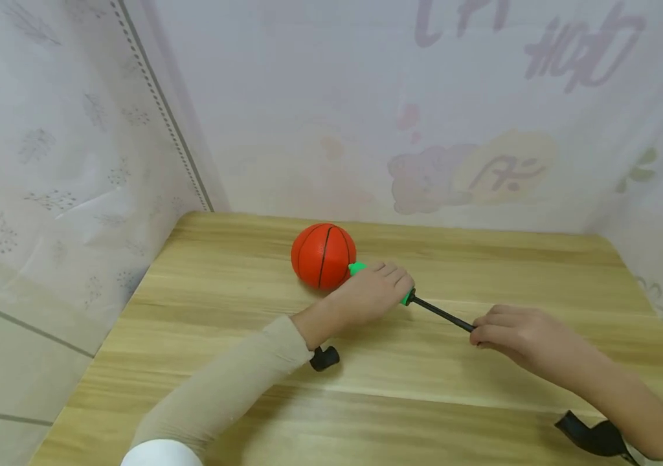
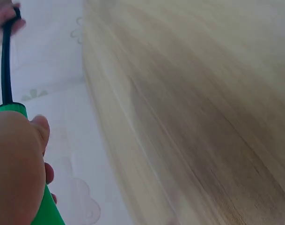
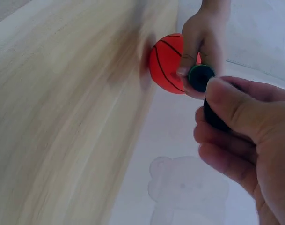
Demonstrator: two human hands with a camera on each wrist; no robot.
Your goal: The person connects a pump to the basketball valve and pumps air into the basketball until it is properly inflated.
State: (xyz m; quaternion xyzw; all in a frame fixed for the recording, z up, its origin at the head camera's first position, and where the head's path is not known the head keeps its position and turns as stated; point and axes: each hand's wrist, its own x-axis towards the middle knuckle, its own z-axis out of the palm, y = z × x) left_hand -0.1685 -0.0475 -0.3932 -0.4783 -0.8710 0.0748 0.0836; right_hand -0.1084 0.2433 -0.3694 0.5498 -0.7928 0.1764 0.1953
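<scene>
A red toy basketball (image 1: 322, 257) with black seam lines rests on the wooden table, a little out of round. Beside it is a hand pump with a green barrel (image 1: 357, 267) and a black rod (image 1: 442, 314) drawn far out. My left hand (image 1: 373, 294) wraps around the barrel, whose green tip meets the ball's right side; whether a needle sits inside the ball is hidden. With fingers and thumb, my right hand (image 1: 515, 336) holds the rod's outer end. In the right wrist view, the black handle (image 3: 215, 115) shows between those fingers.
The light wooden table (image 1: 221, 298) ends at patterned pale cloth (image 1: 308, 129) behind and at both sides. Black wrist-camera mounts show under the left forearm (image 1: 324, 358) and near the right wrist (image 1: 596, 437).
</scene>
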